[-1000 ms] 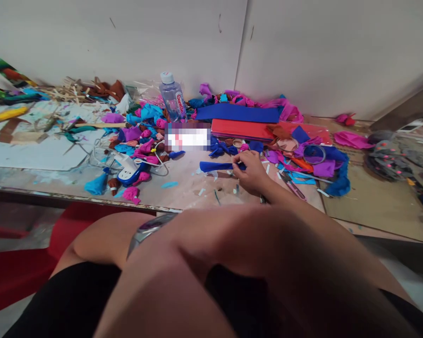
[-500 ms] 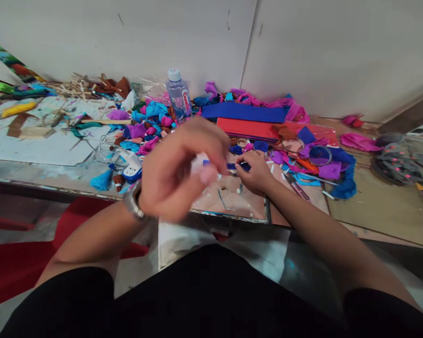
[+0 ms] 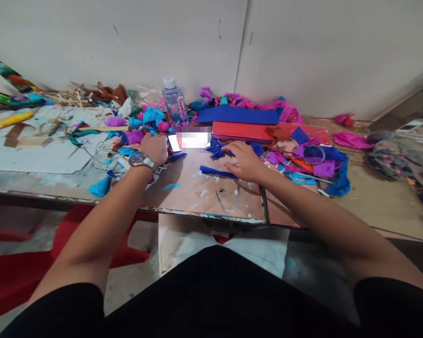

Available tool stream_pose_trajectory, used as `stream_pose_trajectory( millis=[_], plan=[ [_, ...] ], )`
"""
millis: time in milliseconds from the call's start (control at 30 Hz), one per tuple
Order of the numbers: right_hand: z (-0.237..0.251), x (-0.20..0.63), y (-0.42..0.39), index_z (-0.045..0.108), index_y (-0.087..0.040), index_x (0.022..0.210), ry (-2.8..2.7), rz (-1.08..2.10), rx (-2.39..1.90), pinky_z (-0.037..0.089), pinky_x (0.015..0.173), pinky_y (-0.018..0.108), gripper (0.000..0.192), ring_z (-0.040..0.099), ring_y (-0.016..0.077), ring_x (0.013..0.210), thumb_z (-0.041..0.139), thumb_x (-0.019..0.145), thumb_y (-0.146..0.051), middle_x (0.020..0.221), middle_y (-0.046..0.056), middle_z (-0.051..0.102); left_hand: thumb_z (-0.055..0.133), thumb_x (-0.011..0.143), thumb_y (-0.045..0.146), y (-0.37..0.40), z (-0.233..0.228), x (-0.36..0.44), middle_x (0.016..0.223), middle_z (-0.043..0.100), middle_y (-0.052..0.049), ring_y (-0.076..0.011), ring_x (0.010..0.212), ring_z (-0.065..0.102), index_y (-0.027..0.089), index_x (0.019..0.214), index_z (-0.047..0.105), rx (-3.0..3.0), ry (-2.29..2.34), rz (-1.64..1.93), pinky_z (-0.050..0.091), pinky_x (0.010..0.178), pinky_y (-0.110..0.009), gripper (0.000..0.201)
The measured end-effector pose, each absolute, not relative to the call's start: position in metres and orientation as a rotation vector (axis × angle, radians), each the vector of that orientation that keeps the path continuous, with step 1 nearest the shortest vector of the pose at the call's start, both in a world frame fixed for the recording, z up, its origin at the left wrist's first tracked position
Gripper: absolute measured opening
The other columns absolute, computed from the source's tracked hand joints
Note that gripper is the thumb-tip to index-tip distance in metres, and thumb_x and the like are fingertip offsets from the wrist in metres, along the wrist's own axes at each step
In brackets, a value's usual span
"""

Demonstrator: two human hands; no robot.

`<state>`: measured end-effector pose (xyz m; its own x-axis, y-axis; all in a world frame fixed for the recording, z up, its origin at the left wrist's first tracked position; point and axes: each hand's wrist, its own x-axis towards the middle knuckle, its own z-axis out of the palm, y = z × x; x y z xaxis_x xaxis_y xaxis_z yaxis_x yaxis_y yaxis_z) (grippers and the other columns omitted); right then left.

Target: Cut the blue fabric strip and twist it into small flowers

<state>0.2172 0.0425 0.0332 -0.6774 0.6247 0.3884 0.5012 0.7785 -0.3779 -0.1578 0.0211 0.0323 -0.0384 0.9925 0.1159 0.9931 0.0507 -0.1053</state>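
My left hand (image 3: pixel 154 149), with a metal-banded watch (image 3: pixel 143 160) on its wrist, is over the crumpled paper left of a lit phone-like screen (image 3: pixel 195 141), part of which is pixelated. Its fingers curl down and are mostly hidden, so what they hold cannot be made out. A dark blue scrap (image 3: pixel 178 157) lies by the fingertips. My right hand (image 3: pixel 245 162) hovers with thumb and forefinger apart, holding nothing. Just below its fingers, a narrow rolled strip of blue paper (image 3: pixel 215 172) lies on the table. Blue crumpled scraps (image 3: pixel 216 148) sit beyond its forefinger.
A clear water bottle (image 3: pixel 175 104) stands behind the pile. Folded blue paper (image 3: pixel 238 115) and red paper (image 3: pixel 241 131) lie at the back. To the right are a tape roll (image 3: pixel 313 154) and colourful scraps. A red chair (image 3: pixel 66 239) is below the table's left edge.
My left hand has gone from in front of the camera down to the pile on the left, uncovering the lit screen. My right hand has let go of the blue strip and opened.
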Motion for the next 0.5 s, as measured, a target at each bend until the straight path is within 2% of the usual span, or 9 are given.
stream_pose_trajectory(
  millis=[100, 167, 300, 333, 400, 500],
  plan=[
    [0.035, 0.199, 0.068, 0.06, -0.019, 0.151, -2.505, 0.266, -0.809, 0.044, 0.124, 0.057, 0.061, 0.057, 0.0383, 0.141, 0.073, 0.094, -0.033, 0.149, 0.019, 0.063, 0.046, 0.102, 0.03, 0.025, 0.035, -0.153, 0.12, 0.074, -0.027, -0.0402, 0.116, 0.069, 0.009, 0.116, 0.073, -2.087, -2.248, 0.036, 0.041, 0.112, -0.051, 0.037],
    [0.032, 0.183, 0.085, 0.049, -0.019, 0.163, -2.514, 0.245, -0.842, 0.04, 0.129, 0.058, 0.077, 0.05, 0.0393, 0.151, 0.077, 0.093, -0.034, 0.16, 0.021, 0.054, 0.043, 0.105, 0.032, 0.022, 0.038, -0.15, 0.129, 0.072, -0.028, -0.0411, 0.12, 0.067, 0.008, 0.123, 0.072, -2.114, -2.308, 0.007, 0.043, 0.11, -0.05, 0.042],
    [0.02, 0.151, 0.108, 0.028, -0.014, 0.175, -2.585, 0.215, -0.852, 0.03, 0.137, 0.058, 0.108, 0.034, 0.0417, 0.165, 0.087, 0.087, -0.035, 0.178, 0.025, 0.034, 0.04, 0.108, 0.033, 0.007, 0.045, -0.143, 0.125, 0.075, -0.026, -0.0383, 0.113, 0.07, 0.01, 0.131, 0.068, -2.119, -2.358, -0.037, 0.049, 0.099, -0.045, 0.043],
    [0.018, 0.143, 0.112, 0.024, -0.014, 0.176, -2.601, 0.197, -0.841, 0.027, 0.138, 0.059, 0.112, 0.032, 0.0421, 0.167, 0.089, 0.086, -0.035, 0.18, 0.025, 0.031, 0.041, 0.108, 0.033, 0.004, 0.048, -0.142, 0.124, 0.076, -0.023, -0.0365, 0.111, 0.071, 0.013, 0.13, 0.068, -2.125, -2.366, -0.075, 0.049, 0.097, -0.043, 0.04],
    [0.014, 0.13, 0.119, 0.021, -0.014, 0.177, -2.618, 0.179, -0.814, 0.024, 0.138, 0.06, 0.118, 0.029, 0.0427, 0.168, 0.091, 0.085, -0.037, 0.182, 0.025, 0.028, 0.043, 0.107, 0.032, -0.003, 0.053, -0.139, 0.114, 0.079, -0.017, -0.0326, 0.104, 0.071, 0.017, 0.116, 0.07, -2.157, -2.389, -0.262, 0.049, 0.095, -0.041, 0.032],
    [0.013, 0.117, 0.127, 0.022, -0.017, 0.176, -2.635, 0.169, -0.792, 0.025, 0.134, 0.067, 0.118, 0.033, 0.0467, 0.165, 0.09, 0.085, -0.046, 0.18, 0.025, 0.032, 0.044, 0.106, 0.03, -0.011, 0.059, -0.136, 0.103, 0.078, -0.013, -0.0272, 0.091, 0.069, 0.018, 0.1, 0.068, -2.236, -2.374, -0.461, 0.051, 0.09, -0.04, 0.028]
  ],
)
